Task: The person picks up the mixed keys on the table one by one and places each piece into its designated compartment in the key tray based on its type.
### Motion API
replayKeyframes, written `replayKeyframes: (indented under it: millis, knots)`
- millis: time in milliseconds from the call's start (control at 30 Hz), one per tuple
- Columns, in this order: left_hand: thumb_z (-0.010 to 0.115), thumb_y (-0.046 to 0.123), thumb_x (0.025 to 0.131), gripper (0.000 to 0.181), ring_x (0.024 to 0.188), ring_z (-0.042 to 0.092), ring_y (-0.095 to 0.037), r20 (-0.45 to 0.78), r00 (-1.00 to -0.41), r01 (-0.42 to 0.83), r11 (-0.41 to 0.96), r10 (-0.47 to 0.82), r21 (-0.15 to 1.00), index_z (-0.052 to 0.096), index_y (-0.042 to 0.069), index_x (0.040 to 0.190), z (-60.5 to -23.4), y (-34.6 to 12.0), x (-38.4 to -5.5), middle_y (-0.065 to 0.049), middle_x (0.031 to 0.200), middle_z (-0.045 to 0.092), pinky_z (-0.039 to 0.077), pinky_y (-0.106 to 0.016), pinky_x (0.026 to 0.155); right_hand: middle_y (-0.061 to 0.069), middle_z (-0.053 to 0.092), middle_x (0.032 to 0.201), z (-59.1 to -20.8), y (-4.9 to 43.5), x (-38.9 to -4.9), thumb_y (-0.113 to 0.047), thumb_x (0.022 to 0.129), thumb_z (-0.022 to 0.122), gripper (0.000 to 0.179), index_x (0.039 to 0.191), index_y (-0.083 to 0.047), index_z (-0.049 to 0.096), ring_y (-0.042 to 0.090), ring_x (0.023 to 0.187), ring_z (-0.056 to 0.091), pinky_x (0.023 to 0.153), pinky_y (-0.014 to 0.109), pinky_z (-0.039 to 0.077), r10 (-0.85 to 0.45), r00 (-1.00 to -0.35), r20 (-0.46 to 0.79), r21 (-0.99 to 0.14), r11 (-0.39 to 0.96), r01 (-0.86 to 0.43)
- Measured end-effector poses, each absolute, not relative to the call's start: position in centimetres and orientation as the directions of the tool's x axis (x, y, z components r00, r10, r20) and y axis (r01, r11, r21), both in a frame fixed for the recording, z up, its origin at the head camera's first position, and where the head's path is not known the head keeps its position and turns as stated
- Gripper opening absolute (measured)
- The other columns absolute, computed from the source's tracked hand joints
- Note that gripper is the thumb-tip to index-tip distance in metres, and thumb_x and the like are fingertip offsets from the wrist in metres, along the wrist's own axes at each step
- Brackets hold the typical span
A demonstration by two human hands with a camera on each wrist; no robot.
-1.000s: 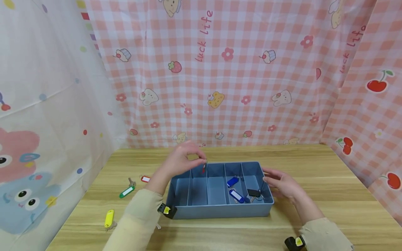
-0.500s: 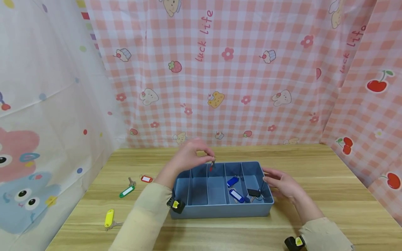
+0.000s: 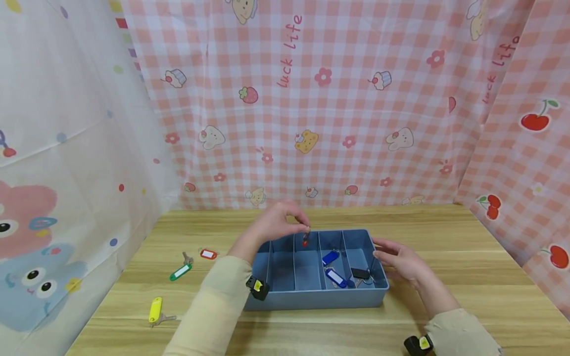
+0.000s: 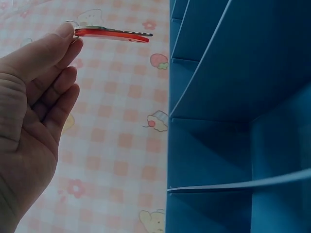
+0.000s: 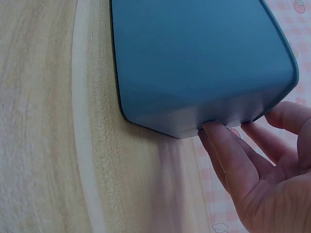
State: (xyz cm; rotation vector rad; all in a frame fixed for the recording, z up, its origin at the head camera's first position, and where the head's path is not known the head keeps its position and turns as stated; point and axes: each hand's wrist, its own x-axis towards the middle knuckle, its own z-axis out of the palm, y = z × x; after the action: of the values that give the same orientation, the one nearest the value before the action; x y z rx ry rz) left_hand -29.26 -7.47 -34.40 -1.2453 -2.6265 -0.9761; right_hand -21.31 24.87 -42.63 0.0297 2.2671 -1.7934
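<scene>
The left hand (image 3: 280, 223) pinches the ring of a red key tag (image 4: 114, 34) between thumb and forefinger, its other fingers loosely bent; the tag and its key (image 4: 131, 32) hang over the box's middle compartment, near the far wall. The right hand (image 3: 403, 259) is loosely spread, fingertips touching the right end of the blue box (image 3: 316, 300). The box has five compartments: two blue tags (image 3: 336, 278) lie in the fourth from the left, a black tag (image 3: 359, 273) in the rightmost. Left of the box, on the bench (image 3: 445, 277), are a green tag (image 3: 180, 272) with a key, another red tag (image 3: 208, 254) and, nearer the front, a yellow tag (image 3: 155, 310) with a key. Behind hangs a pink checked cloth (image 3: 347, 113).
</scene>
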Motion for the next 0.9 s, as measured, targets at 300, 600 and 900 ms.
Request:
replayKeyframes:
  millis: [300,600,900]
  knots:
    - [0.078,0.020,0.088,0.005,0.090,0.056,-0.012,0.259,-0.670,0.695,0.465,0.695,0.549,0.078,0.015,0.088,-35.1,-7.2,-30.0,0.012,0.088,0.068,0.050,-0.036,0.085,0.033,0.035,0.149,-42.6,24.8,-21.2,-0.018,0.103,0.055,0.057,0.152,0.001,0.033,0.043,0.123,0.051,0.093,0.054,0.049,-0.138,-0.969,-0.205,-0.955,0.243,0.168]
    - [0.077,0.016,0.088,0.005,0.087,0.058,-0.011,0.231,-0.640,0.698,0.428,0.733,0.574,0.078,0.012,0.086,-35.7,-6.8,-30.8,0.011,0.084,0.070,0.051,-0.029,0.079,0.033,0.039,0.145,-42.7,24.9,-21.3,-0.020,0.103,0.056,0.058,0.152,0.000,0.033,0.042,0.121,0.052,0.093,0.055,0.049,-0.137,-0.969,-0.207,-0.954,0.247,0.168]
    - [0.077,0.009,0.087,0.005,0.085,0.060,-0.011,0.206,-0.638,0.676,0.413,0.742,0.610,0.078,0.013,0.084,-36.3,-6.7,-31.2,0.009,0.085,0.069,0.053,-0.028,0.078,0.033,0.041,0.143,-42.7,24.9,-21.4,-0.019,0.103,0.055,0.057,0.152,0.001,0.033,0.037,0.117,0.056,0.091,0.054,0.051,-0.143,-0.968,-0.205,-0.955,0.248,0.165]
